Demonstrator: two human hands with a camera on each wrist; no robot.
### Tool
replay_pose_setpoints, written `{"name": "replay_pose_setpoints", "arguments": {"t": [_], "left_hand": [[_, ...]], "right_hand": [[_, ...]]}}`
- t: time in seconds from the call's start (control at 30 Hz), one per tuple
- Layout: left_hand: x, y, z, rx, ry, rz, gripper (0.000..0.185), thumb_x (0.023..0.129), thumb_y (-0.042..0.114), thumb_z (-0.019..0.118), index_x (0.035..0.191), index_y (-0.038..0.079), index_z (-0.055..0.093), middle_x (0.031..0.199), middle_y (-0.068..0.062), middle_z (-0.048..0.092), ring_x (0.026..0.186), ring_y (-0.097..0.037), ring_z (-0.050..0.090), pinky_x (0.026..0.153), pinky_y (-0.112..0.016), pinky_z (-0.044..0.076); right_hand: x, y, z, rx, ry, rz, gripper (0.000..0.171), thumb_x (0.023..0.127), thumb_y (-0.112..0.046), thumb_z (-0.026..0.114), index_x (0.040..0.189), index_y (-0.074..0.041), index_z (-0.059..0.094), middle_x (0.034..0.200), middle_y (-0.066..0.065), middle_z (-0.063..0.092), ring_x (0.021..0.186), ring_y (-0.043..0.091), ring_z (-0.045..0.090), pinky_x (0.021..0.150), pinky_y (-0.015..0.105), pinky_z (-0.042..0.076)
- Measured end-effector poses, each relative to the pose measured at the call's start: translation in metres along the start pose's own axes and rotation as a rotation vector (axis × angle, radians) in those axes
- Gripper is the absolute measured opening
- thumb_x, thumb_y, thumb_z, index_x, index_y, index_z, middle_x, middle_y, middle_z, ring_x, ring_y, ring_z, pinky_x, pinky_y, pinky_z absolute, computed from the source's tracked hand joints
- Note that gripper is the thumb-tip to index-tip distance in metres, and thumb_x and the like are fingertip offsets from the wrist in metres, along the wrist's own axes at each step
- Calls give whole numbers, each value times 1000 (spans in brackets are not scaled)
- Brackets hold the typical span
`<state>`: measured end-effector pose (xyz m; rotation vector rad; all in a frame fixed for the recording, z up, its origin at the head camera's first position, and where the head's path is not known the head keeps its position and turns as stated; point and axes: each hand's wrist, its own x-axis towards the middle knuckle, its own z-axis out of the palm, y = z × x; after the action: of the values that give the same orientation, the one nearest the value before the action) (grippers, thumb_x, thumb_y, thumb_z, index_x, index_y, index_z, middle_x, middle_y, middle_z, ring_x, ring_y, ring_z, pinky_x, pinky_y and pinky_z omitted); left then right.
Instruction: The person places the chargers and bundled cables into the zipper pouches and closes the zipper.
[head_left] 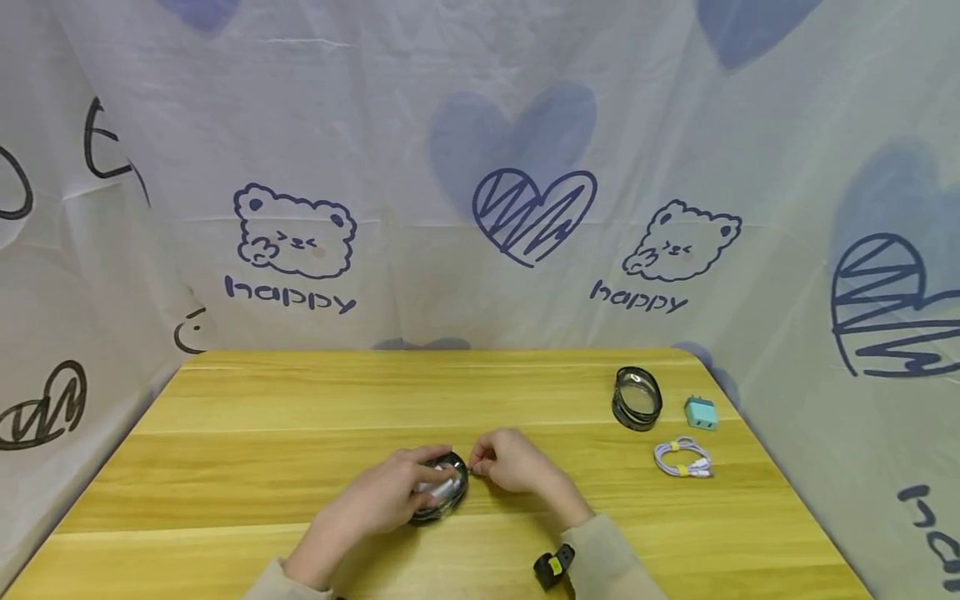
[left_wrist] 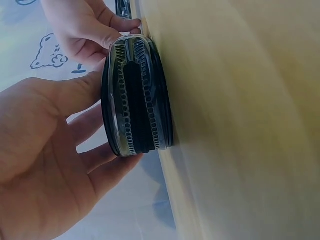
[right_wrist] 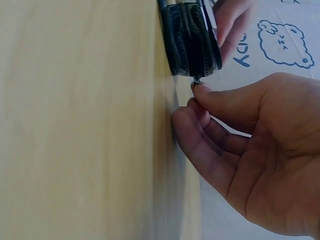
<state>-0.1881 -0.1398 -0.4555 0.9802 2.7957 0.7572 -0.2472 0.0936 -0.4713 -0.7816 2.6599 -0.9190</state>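
A small round clear pouch with black trim and a black zipper [left_wrist: 136, 107] stands on edge in the left wrist view, touching or close to the wooden table. In the head view, the pouch [head_left: 459, 482] sits front and centre, with something pale showing through it. My left hand [head_left: 375, 496] grips it from the left, thumb and fingers around its sides. From the right, my right hand [head_left: 513, 462] pinches the small zipper pull [right_wrist: 197, 80] at the pouch's end between thumb and forefinger. The other right fingers are curled loosely.
At the table's [head_left: 300, 400] right side stands another round black-rimmed clear case [head_left: 637, 421]. Nearby are a teal plug charger [head_left: 701, 413] and a coiled white cable [head_left: 663, 462] with yellow ties. A printed curtain [head_left: 405, 275] hangs behind and beside the table.
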Motion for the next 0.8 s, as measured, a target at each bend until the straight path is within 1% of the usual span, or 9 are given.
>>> {"name": "replay_pose_setpoints", "arguments": {"t": [0.1,0.2,0.33,0.47,0.6,0.7,0.8], "left_hand": [[0,1,1,-5,8,-17,40,93,11,77,133,8,71,155,-13,52,131,-46,56,94,-50,59],[0,0,2,-8,14,-22,41,93,12,78,133,9,71,155,-13,52,130,-47,56,93,-51,59],[0,-1,2,-12,15,-20,41,93,13,78,133,9,71,155,-13,52,130,-47,56,94,-53,59],[0,-3,2,-6,8,-1,42,93,14,78,134,9,71,155,-13,52,130,-45,56,97,-54,57],[0,-5,0,1,4,19,41,93,15,78,133,9,72,154,-14,53,131,-44,57,100,-53,56],[0,-6,0,6,9,19,41,94,20,78,133,11,72,153,-15,53,131,-43,57,100,-54,56],[0,-7,0,11,18,4,43,94,27,78,134,13,72,152,-16,54,130,-43,57,100,-56,55]], "right_hand": [[-2,1,-2,27,-39,-2,14,95,0,70,84,-8,72,76,-4,66,69,8,55,64,25,49],[-3,1,-4,83,-90,11,13,96,0,69,85,-6,71,75,1,67,65,10,58,58,22,50],[-4,1,-6,138,-127,35,13,97,0,69,86,-6,71,76,4,68,65,14,62,56,22,52],[-4,1,-5,149,-120,40,12,97,0,68,87,-5,72,77,4,69,66,15,63,56,23,53],[-3,1,-3,148,-100,36,12,97,1,67,87,-4,72,76,4,68,64,13,62,56,22,53],[-2,1,-2,125,-66,28,11,97,0,68,87,-4,73,75,2,67,64,10,59,57,22,51],[0,1,0,79,-14,18,11,96,-2,69,87,-6,74,75,-2,66,68,8,57,63,24,50]]}}
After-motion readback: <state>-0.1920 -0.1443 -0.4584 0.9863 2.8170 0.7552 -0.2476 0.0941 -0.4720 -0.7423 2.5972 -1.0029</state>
